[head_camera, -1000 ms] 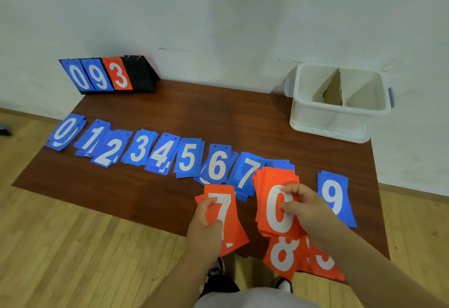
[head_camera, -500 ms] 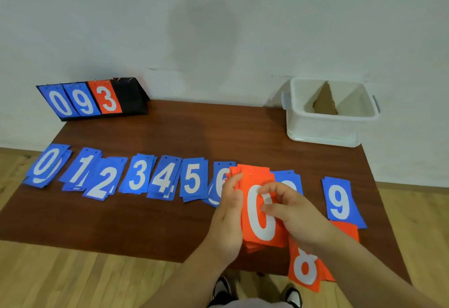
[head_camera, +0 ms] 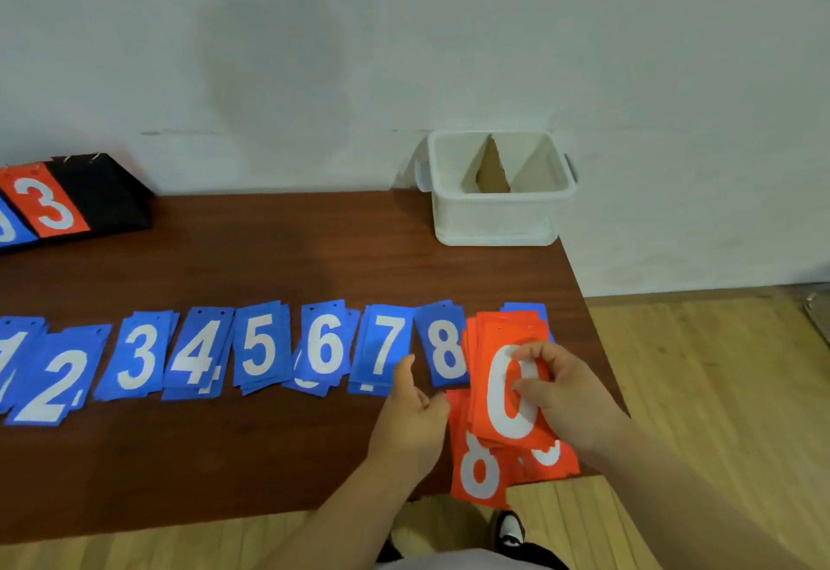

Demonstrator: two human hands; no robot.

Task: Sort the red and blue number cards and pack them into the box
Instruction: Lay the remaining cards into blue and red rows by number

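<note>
Right hand is pinching stack of red rectangular number cards, white 0 topmost; left hand is holding nothing, fingers loose, over brown wooden tabletop.

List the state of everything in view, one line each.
Red stack: held, 0 on top.
Right grip: pinching the red stack.
Left grip: open, holding nothing.
Red 8 card: flat, overhanging the front edge of the table.
Blue piles: flat in a row, face up.
Box: open, divider upright, no cards visible inside.
Scoreboard: standing, showing a red 3.
</note>
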